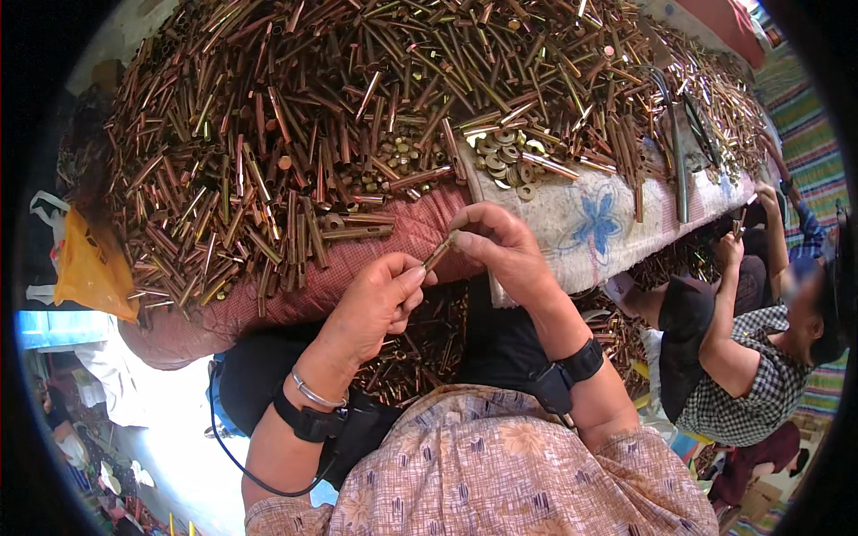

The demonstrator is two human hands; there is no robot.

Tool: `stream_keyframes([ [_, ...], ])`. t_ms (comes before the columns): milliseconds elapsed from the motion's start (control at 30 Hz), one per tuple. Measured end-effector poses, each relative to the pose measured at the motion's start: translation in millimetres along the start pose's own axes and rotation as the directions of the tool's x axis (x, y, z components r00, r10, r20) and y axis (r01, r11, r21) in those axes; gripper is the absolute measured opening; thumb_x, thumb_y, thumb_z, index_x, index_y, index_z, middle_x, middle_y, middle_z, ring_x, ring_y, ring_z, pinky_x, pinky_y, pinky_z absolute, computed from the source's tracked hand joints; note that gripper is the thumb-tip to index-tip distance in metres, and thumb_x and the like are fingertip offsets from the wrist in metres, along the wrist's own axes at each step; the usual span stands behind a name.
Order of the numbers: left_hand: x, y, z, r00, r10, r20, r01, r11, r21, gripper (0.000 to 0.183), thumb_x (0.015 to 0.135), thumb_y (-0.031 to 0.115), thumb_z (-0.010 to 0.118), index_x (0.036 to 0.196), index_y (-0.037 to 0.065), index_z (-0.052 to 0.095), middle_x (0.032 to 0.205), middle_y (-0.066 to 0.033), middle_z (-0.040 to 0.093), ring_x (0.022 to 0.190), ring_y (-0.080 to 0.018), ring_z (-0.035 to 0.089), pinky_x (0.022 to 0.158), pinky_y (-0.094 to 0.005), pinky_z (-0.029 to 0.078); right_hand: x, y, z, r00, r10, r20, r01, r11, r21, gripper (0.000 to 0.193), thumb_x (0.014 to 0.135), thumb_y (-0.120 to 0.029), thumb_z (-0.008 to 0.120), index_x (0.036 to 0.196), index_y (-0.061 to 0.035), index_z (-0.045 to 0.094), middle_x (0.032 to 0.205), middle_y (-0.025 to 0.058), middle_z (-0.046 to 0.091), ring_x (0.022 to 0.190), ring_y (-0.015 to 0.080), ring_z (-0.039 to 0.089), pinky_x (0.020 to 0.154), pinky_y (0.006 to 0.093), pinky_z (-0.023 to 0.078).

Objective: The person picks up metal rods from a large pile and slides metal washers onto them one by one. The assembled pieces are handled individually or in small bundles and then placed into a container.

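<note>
My left hand (380, 299) pinches a slim, brass-coloured metal bolt (436, 257) between thumb and fingertips, in front of my body. At the upper end of the bolt, the thumb and forefinger of my right hand (505, 250) close around its tip, so part of it is hidden. Just beyond my hands lies a big heap of metal bolts and sleeves (313, 116) on a red checked cloth (375, 259). Small nuts (407, 154) are gathered near the heap's front edge, with flat round washers (502, 161) to their right.
A white cloth with a blue flower (599, 223) covers the right front edge. Metal rods or tool handles (677, 152) lie there. At the right sits another person (742, 357), hands raised. An orange plastic bag (94, 263) hangs at left. More metal pieces (429, 335) lie below my hands.
</note>
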State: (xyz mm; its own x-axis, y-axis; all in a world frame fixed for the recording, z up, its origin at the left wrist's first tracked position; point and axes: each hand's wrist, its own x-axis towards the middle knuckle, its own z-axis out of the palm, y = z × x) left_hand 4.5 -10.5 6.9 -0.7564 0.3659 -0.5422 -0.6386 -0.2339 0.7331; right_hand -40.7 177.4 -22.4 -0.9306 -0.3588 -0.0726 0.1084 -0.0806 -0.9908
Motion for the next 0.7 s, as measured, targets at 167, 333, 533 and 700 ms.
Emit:
stream_keyframes([
  [167,-2.8,3.1,-2.7,1.0,-0.007,0.0,0.007,0.999,0.051,0.017,0.09,0.021,0.047,0.089,0.005,0.05,0.058,0.0066,0.038,0.043,0.0003,0.027,0.038,-0.0135,0.021,0.8,0.0,1.4,0.998,0.059,0.02,-0.059,0.998,-0.001,0.014,0.081,-0.011,0.058,0.092,-0.0026,0.056,0.076,-0.0027,0.052,0.07,0.0054,0.045,0.061,0.021,0.039],
  [333,-7.0,6.9,-4.4,0.999,-0.024,-0.033,0.029,0.988,0.152,0.016,0.09,0.021,0.048,0.089,0.005,0.051,0.058,0.0068,0.039,0.043,0.0004,0.027,0.038,-0.0135,0.02,-1.1,-1.6,-0.1,0.989,-0.137,0.06,0.147,0.963,-0.226,0.012,0.081,-0.01,0.058,0.09,-0.0024,0.056,0.074,-0.0024,0.051,0.067,0.0056,0.044,0.058,0.0215,0.037],
  [533,-12.3,4.6,-5.3,0.996,-0.076,0.041,0.072,0.993,0.092,0.016,0.089,0.02,0.049,0.089,0.004,0.052,0.059,0.0066,0.039,0.044,0.0003,0.028,0.038,-0.0135,0.02,-12.9,-6.2,2.4,0.993,-0.044,0.105,0.047,0.998,-0.028,0.01,0.082,-0.008,0.057,0.089,-0.0015,0.055,0.074,-0.0022,0.052,0.068,0.005,0.045,0.059,0.0205,0.039],
  [700,-17.2,2.8,-7.6,0.991,-0.106,0.08,0.095,0.987,0.13,0.015,0.089,0.02,0.049,0.088,0.005,0.052,0.059,0.0074,0.038,0.045,0.0006,0.029,0.038,-0.0134,0.02,-22.3,-8.0,3.1,0.989,-0.042,0.144,0.046,0.999,-0.025,0.011,0.084,-0.009,0.057,0.09,-0.0015,0.053,0.074,-0.0022,0.052,0.067,0.0047,0.046,0.058,0.0199,0.039],
])
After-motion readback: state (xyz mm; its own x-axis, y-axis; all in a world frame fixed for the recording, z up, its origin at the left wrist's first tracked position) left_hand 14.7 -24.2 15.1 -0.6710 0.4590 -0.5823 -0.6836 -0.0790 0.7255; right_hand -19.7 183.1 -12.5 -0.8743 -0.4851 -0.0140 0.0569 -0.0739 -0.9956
